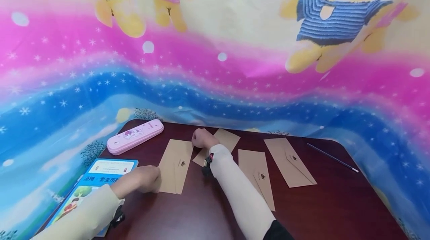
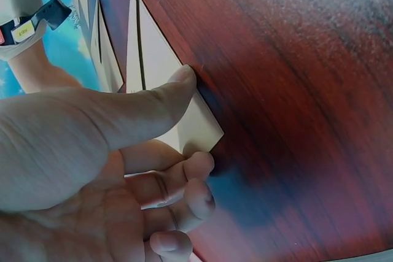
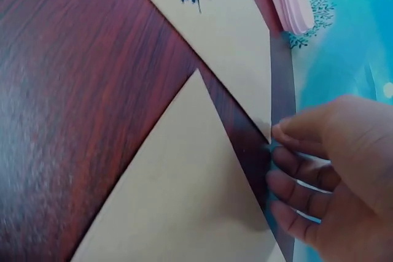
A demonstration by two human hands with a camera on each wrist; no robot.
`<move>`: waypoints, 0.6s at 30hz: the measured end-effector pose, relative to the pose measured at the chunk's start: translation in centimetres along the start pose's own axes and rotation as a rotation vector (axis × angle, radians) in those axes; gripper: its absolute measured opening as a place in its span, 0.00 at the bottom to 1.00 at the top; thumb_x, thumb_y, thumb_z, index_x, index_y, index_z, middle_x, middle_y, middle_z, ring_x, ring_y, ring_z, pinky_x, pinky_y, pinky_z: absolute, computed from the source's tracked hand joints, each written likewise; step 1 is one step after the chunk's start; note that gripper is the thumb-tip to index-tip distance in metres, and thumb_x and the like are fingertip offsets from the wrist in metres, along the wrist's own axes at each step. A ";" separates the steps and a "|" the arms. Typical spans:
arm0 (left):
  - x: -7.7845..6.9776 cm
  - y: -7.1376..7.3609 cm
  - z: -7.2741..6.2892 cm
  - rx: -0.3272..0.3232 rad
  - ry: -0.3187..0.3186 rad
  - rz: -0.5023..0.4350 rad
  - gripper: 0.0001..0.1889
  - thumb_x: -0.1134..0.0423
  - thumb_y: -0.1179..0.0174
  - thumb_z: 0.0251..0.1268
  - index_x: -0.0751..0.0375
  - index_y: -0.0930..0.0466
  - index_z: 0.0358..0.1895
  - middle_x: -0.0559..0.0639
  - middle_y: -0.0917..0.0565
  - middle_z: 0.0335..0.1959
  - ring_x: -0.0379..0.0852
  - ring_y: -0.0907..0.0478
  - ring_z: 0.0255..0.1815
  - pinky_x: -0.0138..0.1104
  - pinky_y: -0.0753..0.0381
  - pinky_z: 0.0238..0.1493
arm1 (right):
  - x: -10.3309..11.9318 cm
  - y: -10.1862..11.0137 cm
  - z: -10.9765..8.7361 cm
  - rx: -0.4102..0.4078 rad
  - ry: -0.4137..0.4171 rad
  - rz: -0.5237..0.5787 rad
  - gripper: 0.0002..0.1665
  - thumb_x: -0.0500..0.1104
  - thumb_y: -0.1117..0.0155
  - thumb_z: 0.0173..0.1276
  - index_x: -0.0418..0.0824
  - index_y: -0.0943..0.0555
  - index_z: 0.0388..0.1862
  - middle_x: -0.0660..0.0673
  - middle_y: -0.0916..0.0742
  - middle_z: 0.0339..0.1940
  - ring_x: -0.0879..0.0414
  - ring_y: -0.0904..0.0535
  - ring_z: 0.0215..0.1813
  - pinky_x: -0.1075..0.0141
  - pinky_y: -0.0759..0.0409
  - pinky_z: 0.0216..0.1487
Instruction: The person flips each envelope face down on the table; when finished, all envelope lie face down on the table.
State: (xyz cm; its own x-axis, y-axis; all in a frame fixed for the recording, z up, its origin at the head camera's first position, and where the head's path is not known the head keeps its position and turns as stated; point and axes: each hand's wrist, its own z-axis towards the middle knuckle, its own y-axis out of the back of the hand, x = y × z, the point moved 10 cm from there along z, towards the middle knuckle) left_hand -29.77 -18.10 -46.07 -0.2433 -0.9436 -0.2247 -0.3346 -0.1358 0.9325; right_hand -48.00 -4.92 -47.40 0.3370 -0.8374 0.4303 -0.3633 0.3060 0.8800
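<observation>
A brown paper envelope [image 1: 174,165] with a small crown print lies between my two hands. My left hand [image 1: 147,179] holds its near left edge; in the left wrist view the thumb [image 2: 178,84] lies over the envelope [image 2: 163,65] and the fingertips are around its corner. My right hand [image 1: 202,138] pinches the far right corner, which meets the fingertips [image 3: 279,132] in the right wrist view. Partly behind the right wrist, a second envelope [image 1: 228,139] lies slanted, plain side up.
Two more crown-printed envelopes, a nearer one [image 1: 253,169] and a farther one [image 1: 289,161], lie to the right. Beyond them is a thin pencil [image 1: 332,157]. A pink pencil case [image 1: 136,137] and a blue book [image 1: 85,187] occupy the left side. A patterned cloth [image 1: 215,64] hangs behind the table.
</observation>
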 end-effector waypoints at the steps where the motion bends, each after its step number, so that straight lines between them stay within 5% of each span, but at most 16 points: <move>1: -0.1 0.1 0.1 -0.002 -0.002 0.008 0.11 0.70 0.35 0.54 0.59 0.27 0.19 0.48 0.31 0.16 0.46 0.33 0.19 0.37 0.35 0.25 | -0.1 0.2 0.1 -0.003 -0.008 0.006 0.29 0.42 0.51 0.80 0.47 0.26 0.13 0.53 0.33 0.10 0.59 0.43 0.15 0.66 0.37 0.24; 4: -0.4 0.3 0.5 0.005 0.001 0.025 0.12 0.71 0.36 0.52 0.59 0.28 0.17 0.49 0.31 0.16 0.45 0.34 0.17 0.36 0.37 0.23 | -0.1 0.5 0.2 0.015 -0.017 0.002 0.32 0.39 0.52 0.80 0.47 0.39 0.10 0.53 0.41 0.10 0.58 0.49 0.15 0.65 0.42 0.23; 7: -0.6 0.3 0.7 0.020 0.005 0.040 0.12 0.71 0.36 0.51 0.59 0.28 0.17 0.49 0.31 0.16 0.45 0.34 0.17 0.35 0.37 0.22 | 0.0 0.8 0.0 0.009 0.001 -0.020 0.30 0.35 0.51 0.78 0.46 0.40 0.11 0.52 0.43 0.13 0.58 0.51 0.18 0.65 0.43 0.24; 10: -0.8 0.3 0.9 0.041 0.000 0.070 0.13 0.70 0.36 0.52 0.59 0.28 0.16 0.49 0.31 0.16 0.45 0.34 0.18 0.36 0.37 0.23 | 0.2 1.5 -0.3 -0.052 0.046 -0.040 0.22 0.31 0.46 0.74 0.44 0.28 0.18 0.53 0.34 0.19 0.59 0.43 0.22 0.67 0.37 0.27; 13: -1.1 0.3 0.9 0.070 -0.018 0.112 0.13 0.69 0.35 0.52 0.58 0.29 0.16 0.49 0.32 0.16 0.46 0.35 0.18 0.37 0.37 0.24 | 0.5 2.1 -0.7 -0.114 0.114 -0.049 0.11 0.29 0.40 0.71 0.42 0.15 0.35 0.51 0.19 0.32 0.59 0.28 0.31 0.69 0.26 0.34; 18: -1.4 0.3 0.9 0.098 -0.046 0.131 0.14 0.69 0.32 0.52 0.60 0.29 0.17 0.50 0.31 0.17 0.47 0.34 0.20 0.39 0.34 0.27 | 0.9 1.9 -1.0 -0.108 0.240 -0.070 0.15 0.33 0.32 0.70 0.46 0.11 0.52 0.48 0.09 0.52 0.57 0.15 0.52 0.68 0.17 0.49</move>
State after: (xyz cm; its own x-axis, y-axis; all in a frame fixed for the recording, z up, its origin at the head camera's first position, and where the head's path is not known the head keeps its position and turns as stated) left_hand -30.39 -16.52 -45.73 -0.3310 -0.9363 -0.1176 -0.3839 0.0197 0.9232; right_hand -47.53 -4.68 -45.15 0.5590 -0.7310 0.3914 -0.2413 0.3082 0.9202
